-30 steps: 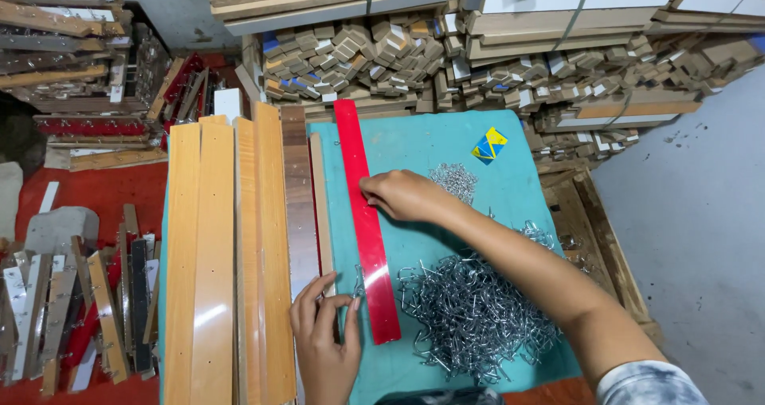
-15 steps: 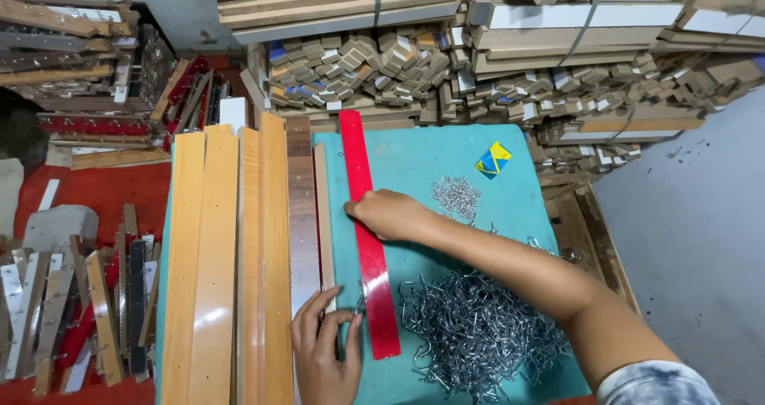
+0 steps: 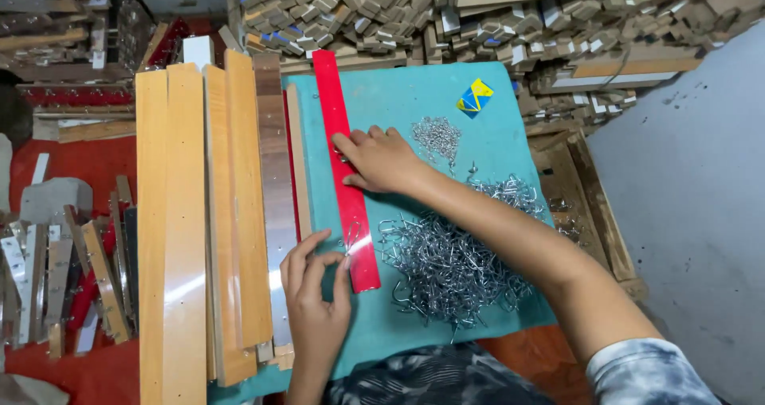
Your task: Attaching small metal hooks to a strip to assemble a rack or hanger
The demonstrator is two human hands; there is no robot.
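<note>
Red strip [image 3: 344, 162] lies lengthwise on our teal surface [image 3: 414, 94], running from twelve o'clock down toward six, just right of the wooden slats [image 3: 191, 214]. Our right hand [image 3: 381, 160] rests flat and open across its middle, fingers spread and pressing it down. Our left hand [image 3: 315, 293] sits at the strip's near end, fingertips pinched loosely on what looks like a small wire hook [image 3: 351, 234] at the strip's edge; we cannot tell for sure whether the hook is actually gripped. A big tangle of metal hooks [image 3: 450, 266] lies at about four o'clock from the strip, nearly touching its lower end, and a smaller scatter [image 3: 436, 134] sits at two o'clock. A blue and yellow packet [image 3: 475, 97] lies farther up.

We judge the main risk is the strip sliding sideways if the right hand eases off, since only that palm pins it. The near pile could also snag the left fingers or drag extra hooks onto the strip.
</note>
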